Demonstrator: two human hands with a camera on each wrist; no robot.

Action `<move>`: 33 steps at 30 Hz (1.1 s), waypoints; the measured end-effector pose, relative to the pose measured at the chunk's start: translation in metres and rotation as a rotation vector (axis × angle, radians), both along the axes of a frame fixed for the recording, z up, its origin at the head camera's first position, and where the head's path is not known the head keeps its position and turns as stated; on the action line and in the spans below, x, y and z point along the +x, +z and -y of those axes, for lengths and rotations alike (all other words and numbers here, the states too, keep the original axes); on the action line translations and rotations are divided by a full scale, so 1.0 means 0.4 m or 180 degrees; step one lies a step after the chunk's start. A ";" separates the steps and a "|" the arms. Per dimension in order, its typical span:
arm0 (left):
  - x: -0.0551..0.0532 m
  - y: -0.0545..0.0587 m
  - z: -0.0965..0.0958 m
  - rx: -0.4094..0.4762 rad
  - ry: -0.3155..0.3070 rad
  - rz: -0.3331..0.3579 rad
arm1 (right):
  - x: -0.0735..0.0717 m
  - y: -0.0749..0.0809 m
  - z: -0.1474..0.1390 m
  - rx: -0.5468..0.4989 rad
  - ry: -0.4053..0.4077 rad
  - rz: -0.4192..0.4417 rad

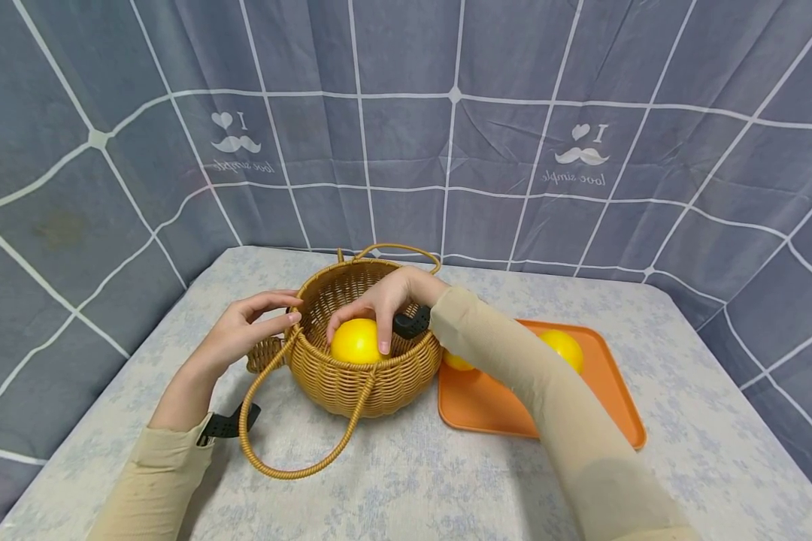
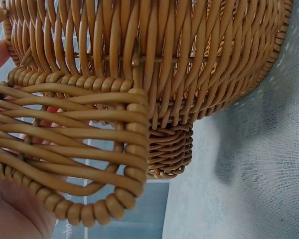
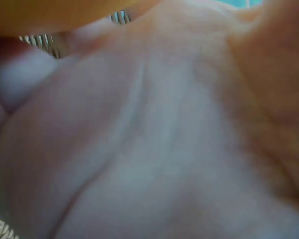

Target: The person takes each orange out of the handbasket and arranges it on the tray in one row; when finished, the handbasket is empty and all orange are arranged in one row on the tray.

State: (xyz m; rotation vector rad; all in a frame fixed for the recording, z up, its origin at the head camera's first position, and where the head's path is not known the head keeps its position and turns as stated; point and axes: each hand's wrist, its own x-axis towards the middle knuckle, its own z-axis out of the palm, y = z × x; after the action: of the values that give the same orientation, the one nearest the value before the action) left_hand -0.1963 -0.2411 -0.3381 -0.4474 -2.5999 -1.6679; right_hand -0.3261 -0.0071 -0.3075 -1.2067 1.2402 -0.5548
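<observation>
My right hand [image 1: 394, 295] holds a round yellow fruit [image 1: 355, 342] inside the wicker basket [image 1: 352, 383], thumb and fingers around its sides. That fruit [image 3: 65, 15] fills the top left of the right wrist view, above the blurred palm. At the basket's left rim, my left hand [image 1: 240, 330] grips the edge with thumb and fingers. In the left wrist view, part of this hand [image 2: 20, 211] shows behind a woven flap [image 2: 74, 139] that sticks out from the basket's side.
An orange tray [image 1: 487, 409] lies right of the basket, partly under the right forearm. On it are a yellow fruit [image 1: 562, 349] and another yellow fruit [image 1: 459, 362] beside the basket. One basket handle [image 1: 291, 475] hangs toward the front; the other handle [image 1: 399, 246] stands behind.
</observation>
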 end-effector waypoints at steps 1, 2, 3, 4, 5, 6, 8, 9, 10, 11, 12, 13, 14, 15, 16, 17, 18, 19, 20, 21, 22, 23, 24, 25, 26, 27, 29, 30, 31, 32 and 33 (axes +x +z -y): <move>0.000 0.000 -0.001 0.0001 -0.0001 0.0003 | 0.000 0.001 -0.001 -0.0048 -0.0006 -0.0011; -0.001 0.000 -0.001 0.0002 -0.0003 0.0004 | 0.000 0.002 -0.003 -0.0100 -0.0013 -0.0020; -0.001 0.000 -0.002 0.0001 -0.0006 0.0006 | -0.001 0.003 -0.004 -0.0153 -0.0022 -0.0028; -0.002 -0.001 -0.002 -0.0001 -0.0009 0.0005 | -0.002 0.005 -0.006 -0.0211 -0.0034 -0.0042; -0.002 -0.001 -0.003 -0.0007 -0.0012 0.0001 | -0.004 0.007 -0.008 -0.0268 -0.0050 -0.0060; -0.003 -0.001 -0.003 -0.0014 -0.0014 -0.0004 | -0.005 0.010 -0.009 -0.0328 -0.0072 -0.0076; -0.003 -0.001 -0.002 -0.0030 -0.0017 -0.0013 | -0.007 0.018 -0.012 -0.0437 -0.0138 -0.0092; -0.002 -0.002 -0.002 -0.0036 -0.0019 -0.0016 | -0.009 0.023 -0.014 -0.0504 -0.0180 -0.0130; -0.002 -0.002 -0.001 -0.0041 -0.0021 -0.0018 | -0.010 0.029 -0.016 -0.0573 -0.0237 -0.0173; -0.001 -0.002 0.000 -0.0047 -0.0020 -0.0015 | -0.012 0.035 -0.018 -0.0647 -0.0296 -0.0215; -0.001 -0.002 0.000 -0.0052 -0.0020 -0.0009 | -0.012 0.043 -0.021 -0.0725 -0.0358 -0.0264; 0.000 -0.002 0.001 -0.0055 -0.0016 0.0001 | -0.013 0.051 -0.024 -0.0801 -0.0417 -0.0316; 0.000 -0.002 0.001 -0.0052 -0.0011 0.0009 | -0.012 0.060 -0.028 -0.0870 -0.0479 -0.0361; 0.001 -0.002 0.001 -0.0047 -0.0008 0.0017 | -0.012 0.069 -0.033 -0.0954 -0.0538 -0.0425; 0.001 -0.002 0.001 -0.0043 -0.0005 0.0026 | -0.011 0.079 -0.038 -0.1028 -0.0594 -0.0469; 0.001 -0.001 0.001 -0.0041 -0.0001 0.0034 | -0.009 0.089 -0.044 -0.1096 -0.0635 -0.0500; 0.002 -0.001 0.000 -0.0036 0.0002 0.0036 | -0.007 0.099 -0.052 -0.1130 -0.0692 -0.0492; 0.002 -0.001 0.000 -0.0030 0.0004 0.0037 | -0.004 0.110 -0.062 -0.1163 -0.0742 -0.0490; 0.002 0.000 -0.001 -0.0024 0.0002 0.0033 | -0.001 0.120 -0.074 -0.1193 -0.0800 -0.0490; 0.001 0.000 -0.002 -0.0024 0.0000 0.0027 | 0.002 0.130 -0.088 -0.1231 -0.0868 -0.0494; 0.001 0.000 -0.004 -0.0027 -0.0004 0.0022 | 0.005 0.140 -0.104 -0.1267 -0.0939 -0.0498; 0.001 0.000 -0.005 -0.0032 -0.0011 0.0013 | 0.009 0.150 -0.122 -0.1278 -0.1025 -0.0479; 0.000 0.000 -0.006 -0.0032 -0.0022 0.0006 | 0.013 0.158 -0.143 -0.1300 -0.1113 -0.0464; 0.000 0.000 -0.006 -0.0034 -0.0035 -0.0002 | 0.016 0.167 -0.165 -0.1341 -0.1194 -0.0487; 0.000 0.000 -0.007 -0.0034 -0.0046 -0.0006 | 0.019 0.175 -0.188 -0.1384 -0.1271 -0.0497; 0.000 0.000 -0.006 -0.0036 -0.0055 -0.0009 | 0.022 0.182 -0.212 -0.1427 -0.1343 -0.0500; 0.000 0.000 -0.005 -0.0037 -0.0068 -0.0014 | 0.029 0.194 -0.262 -0.1502 -0.1459 -0.0487; 0.001 0.000 -0.005 -0.0038 -0.0066 -0.0015 | 0.032 0.200 -0.287 -0.1549 -0.1509 -0.0502; 0.002 0.000 -0.004 -0.0044 -0.0058 -0.0016 | 0.035 0.205 -0.313 -0.1587 -0.1573 -0.0517; 0.003 0.001 -0.003 -0.0046 -0.0051 -0.0013 | 0.039 0.210 -0.339 -0.1616 -0.1635 -0.0529; 0.003 0.001 -0.003 -0.0051 -0.0045 -0.0016 | 0.043 0.214 -0.366 -0.1633 -0.1710 -0.0532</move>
State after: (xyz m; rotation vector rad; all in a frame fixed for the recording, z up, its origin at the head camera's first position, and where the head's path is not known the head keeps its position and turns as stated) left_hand -0.1951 -0.2401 -0.3375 -0.4710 -2.6146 -1.6491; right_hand -0.3090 0.1392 -0.2217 -1.3547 1.6374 -1.2456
